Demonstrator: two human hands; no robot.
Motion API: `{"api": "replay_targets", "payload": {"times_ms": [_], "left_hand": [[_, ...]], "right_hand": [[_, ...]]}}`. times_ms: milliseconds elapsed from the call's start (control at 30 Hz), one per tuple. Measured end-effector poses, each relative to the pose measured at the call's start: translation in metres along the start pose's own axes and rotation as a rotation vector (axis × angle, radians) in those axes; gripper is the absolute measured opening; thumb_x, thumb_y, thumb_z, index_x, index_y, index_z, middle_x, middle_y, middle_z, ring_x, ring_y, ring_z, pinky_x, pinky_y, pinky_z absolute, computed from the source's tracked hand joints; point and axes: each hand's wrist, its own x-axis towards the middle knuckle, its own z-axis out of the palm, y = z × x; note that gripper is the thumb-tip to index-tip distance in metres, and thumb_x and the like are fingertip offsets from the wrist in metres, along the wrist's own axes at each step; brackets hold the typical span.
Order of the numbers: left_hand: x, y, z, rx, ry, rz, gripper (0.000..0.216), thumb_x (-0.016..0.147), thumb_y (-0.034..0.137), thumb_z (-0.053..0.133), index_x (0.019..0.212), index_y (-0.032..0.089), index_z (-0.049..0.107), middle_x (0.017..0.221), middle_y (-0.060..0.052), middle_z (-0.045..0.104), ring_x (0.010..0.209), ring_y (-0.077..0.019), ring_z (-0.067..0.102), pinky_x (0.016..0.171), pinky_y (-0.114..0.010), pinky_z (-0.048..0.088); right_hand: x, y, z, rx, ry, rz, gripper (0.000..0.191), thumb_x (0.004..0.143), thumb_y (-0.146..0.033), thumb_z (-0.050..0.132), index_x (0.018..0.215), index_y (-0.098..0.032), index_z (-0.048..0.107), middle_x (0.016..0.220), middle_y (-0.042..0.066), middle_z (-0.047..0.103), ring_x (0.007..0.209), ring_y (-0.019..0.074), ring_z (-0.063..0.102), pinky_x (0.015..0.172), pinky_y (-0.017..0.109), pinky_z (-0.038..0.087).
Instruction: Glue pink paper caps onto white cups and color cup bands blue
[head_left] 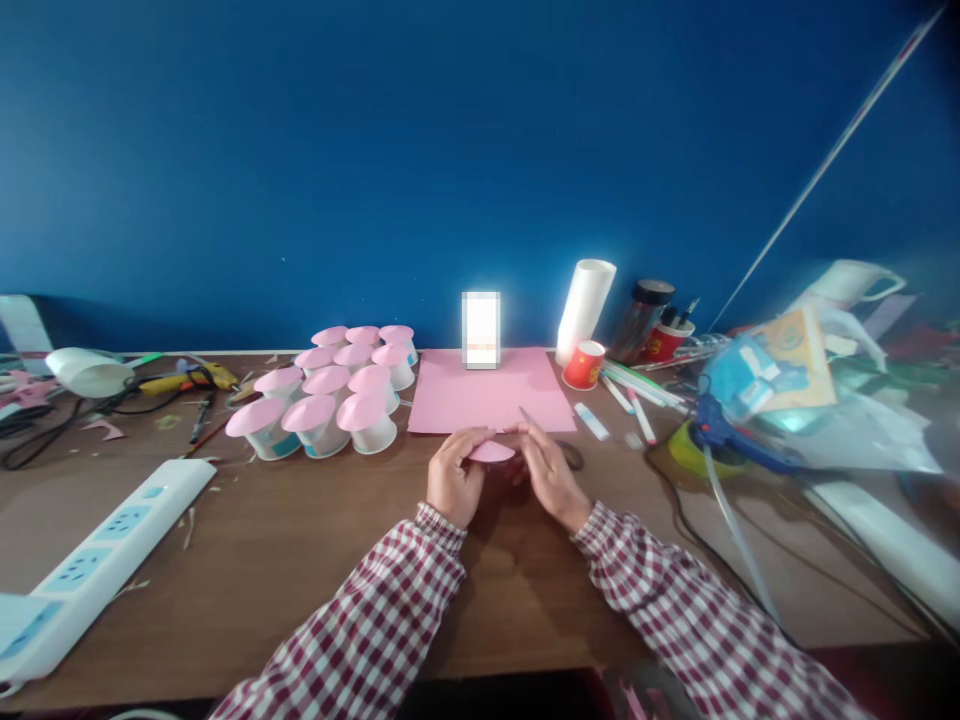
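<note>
My left hand (pixel 456 476) is closed on a small pink paper cone (pixel 492 452), seen edge-on in front of me. Close to the cone's right edge, my right hand (pixel 551 472) has its fingers stretched towards it; whether they touch is hard to see. A pair of scissors (pixel 574 456) is partly hidden behind my right hand, one tip showing above the fingers. Beyond both hands lies a pink paper sheet (pixel 491 395) on the table. To the left stand several upturned white paper cups (pixel 373 437), each topped with a pink cone (pixel 361 410).
A bright phone-like screen (pixel 481 330) stands behind the sheet. Right of it are a stack of white cups (pixel 587 305), a red cup (pixel 583 365), markers (pixel 642 416) and a blue glue gun (pixel 731 435) with a cord. A white power strip (pixel 112 560) lies left, below a yellow glue gun (pixel 187 379).
</note>
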Motion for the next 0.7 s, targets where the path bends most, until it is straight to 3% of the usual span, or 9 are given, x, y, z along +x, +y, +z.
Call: {"api": "replay_targets", "payload": {"times_ms": [233, 333, 400, 567, 700], "left_hand": [[-0.0015, -0.0048, 0.0023, -0.017, -0.010, -0.011, 0.055, 0.063, -0.005, 0.041, 0.109, 0.020, 0.061, 0.111, -0.005, 0.062, 0.107, -0.0177, 0.055, 0.097, -0.036, 0.043], [-0.0015, -0.0077, 0.0039, -0.100, 0.024, -0.155, 0.055, 0.068, 0.001, 0.047, 0.121, 0.016, 0.052, 0.116, -0.010, 0.059, 0.103, -0.0183, 0.058, 0.089, -0.033, 0.048], [0.0001, -0.0086, 0.0043, -0.190, 0.050, -0.298, 0.051, 0.073, 0.008, 0.050, 0.123, 0.012, 0.049, 0.107, -0.012, 0.063, 0.094, -0.0176, 0.062, 0.082, -0.031, 0.051], [0.0064, -0.0057, 0.0046, -0.402, 0.091, -0.633, 0.026, 0.073, 0.028, 0.060, 0.093, 0.011, 0.063, 0.073, -0.006, 0.069, 0.065, -0.0157, 0.065, 0.060, -0.025, 0.053], [0.0073, -0.0007, 0.0073, -0.556, 0.083, -0.769, 0.039, 0.071, 0.051, 0.059, 0.072, 0.012, 0.060, 0.053, -0.003, 0.061, 0.044, -0.0134, 0.057, 0.040, -0.022, 0.046]], "right_hand": [[0.0054, 0.0048, 0.0020, 0.199, 0.044, 0.051, 0.030, 0.076, -0.036, 0.062, 0.099, -0.018, 0.052, 0.072, -0.002, 0.056, 0.056, 0.0087, 0.051, 0.048, 0.021, 0.045], [0.0063, 0.0063, 0.0014, 0.194, 0.061, 0.046, 0.032, 0.076, -0.035, 0.062, 0.101, -0.018, 0.052, 0.070, -0.003, 0.056, 0.054, 0.0078, 0.051, 0.046, 0.018, 0.043], [0.0062, 0.0066, 0.0010, 0.183, 0.078, 0.045, 0.031, 0.076, -0.035, 0.061, 0.101, -0.018, 0.052, 0.068, -0.003, 0.057, 0.054, 0.0081, 0.052, 0.043, 0.018, 0.042], [0.0064, 0.0075, 0.0019, 0.204, 0.143, 0.032, 0.031, 0.076, -0.033, 0.061, 0.102, -0.019, 0.051, 0.068, -0.004, 0.057, 0.054, 0.0088, 0.055, 0.046, 0.020, 0.046], [0.0068, 0.0078, 0.0027, 0.248, 0.119, 0.031, 0.035, 0.077, -0.032, 0.060, 0.107, -0.019, 0.048, 0.071, -0.003, 0.058, 0.059, 0.0103, 0.059, 0.053, 0.023, 0.051]]}}
